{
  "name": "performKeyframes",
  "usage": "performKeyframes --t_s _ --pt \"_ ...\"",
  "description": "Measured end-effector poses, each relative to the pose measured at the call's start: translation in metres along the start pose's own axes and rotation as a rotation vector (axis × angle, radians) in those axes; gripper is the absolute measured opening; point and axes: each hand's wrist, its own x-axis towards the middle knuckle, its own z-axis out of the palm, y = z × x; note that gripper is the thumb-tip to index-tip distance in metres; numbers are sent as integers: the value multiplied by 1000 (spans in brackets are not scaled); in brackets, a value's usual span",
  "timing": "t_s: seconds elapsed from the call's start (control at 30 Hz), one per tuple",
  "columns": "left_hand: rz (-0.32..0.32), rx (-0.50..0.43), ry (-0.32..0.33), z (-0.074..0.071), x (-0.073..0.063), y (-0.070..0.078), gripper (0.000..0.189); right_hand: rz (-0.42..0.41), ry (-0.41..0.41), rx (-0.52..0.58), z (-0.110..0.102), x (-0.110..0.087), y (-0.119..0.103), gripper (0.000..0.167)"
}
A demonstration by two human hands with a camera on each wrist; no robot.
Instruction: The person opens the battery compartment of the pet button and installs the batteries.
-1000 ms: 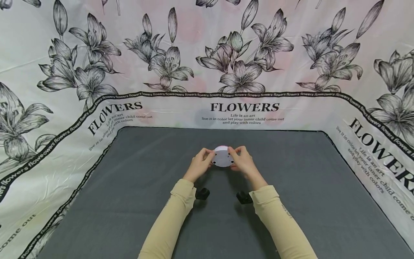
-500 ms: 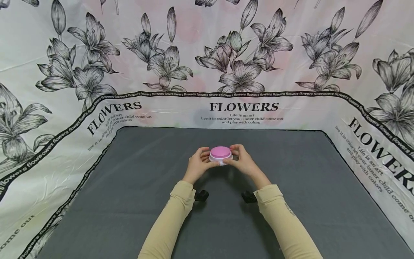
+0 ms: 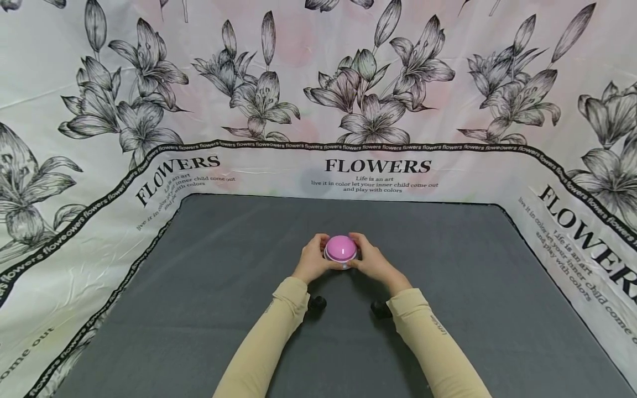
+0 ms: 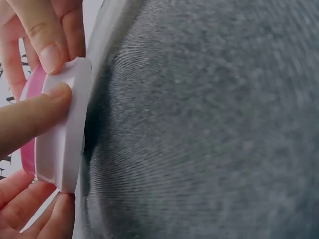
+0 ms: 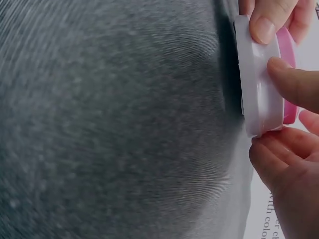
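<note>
Both hands hold a round push button (image 3: 340, 249) with a glossy pink domed top and a white base, near the middle of the grey tabletop. Its pink side faces up in the head view. My left hand (image 3: 312, 260) grips the left side, thumb on the near wall of the base and fingers round the edge. From the right, my right hand (image 3: 373, 261) grips it the same way, the two thumbs close together. In the left wrist view the white base (image 4: 62, 139) hangs close over the cloth; its underside is mostly hidden.
A dark grey cloth (image 3: 239, 331) covers the working surface. Around it runs a white border (image 3: 278, 174) with printed lettering, and flower drawings fill the area behind. Black wrist devices (image 3: 381, 309) sit under the cream sleeves (image 3: 264, 342).
The push button has been turned over: its white underside with dark dots faced the head camera earlier, its pink top now. Both hands have also brought it slightly nearer and lower.
</note>
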Motion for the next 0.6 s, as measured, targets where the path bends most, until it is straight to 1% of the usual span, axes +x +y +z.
performKeyframes --t_s 0.13,0.3,0.37,0.47,0.6 --pt "-13 26 4 3 -1 -3 76 24 -17 -12 3 -1 1 67" --pt "-22 49 13 4 -3 0 74 44 -40 -13 3 -2 1 66" --pt "-19 61 22 4 -3 2 74 39 -47 -16 2 -3 1 66" --pt "-32 72 27 5 -3 3 73 38 -56 -13 2 -2 1 66" --pt "-42 72 20 6 -2 1 75 20 -48 -4 1 -2 6 66"
